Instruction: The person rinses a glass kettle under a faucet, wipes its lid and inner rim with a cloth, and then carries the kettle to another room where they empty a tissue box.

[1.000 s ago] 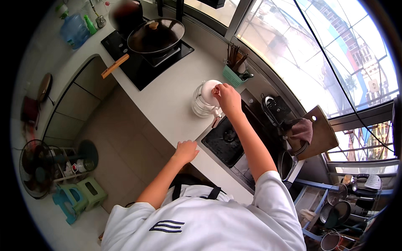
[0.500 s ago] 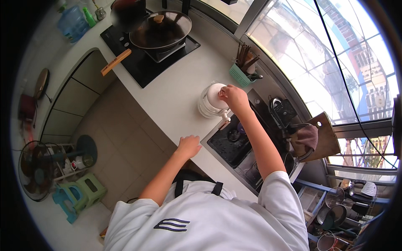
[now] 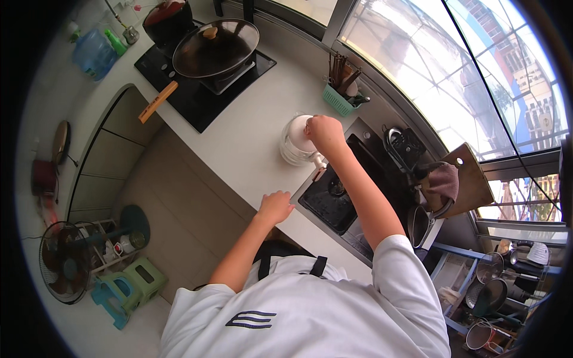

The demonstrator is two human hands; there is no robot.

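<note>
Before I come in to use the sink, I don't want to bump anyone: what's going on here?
Someone in a white T-shirt has their right hand on the white lid of a clear jar, which stands on the counter beside the sink. I can't tell whether the lid is seated or slightly lifted. Their left hand is at the counter's front edge, with nothing visible in it. A lidded pan sits on the stove.

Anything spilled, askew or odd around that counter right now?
No spill shows around the clear dispenser jar, whose white lid the right hand grips. One oddity: the wooden pan handle juts past the edge of the counter, over the floor, where it might get knocked.
</note>
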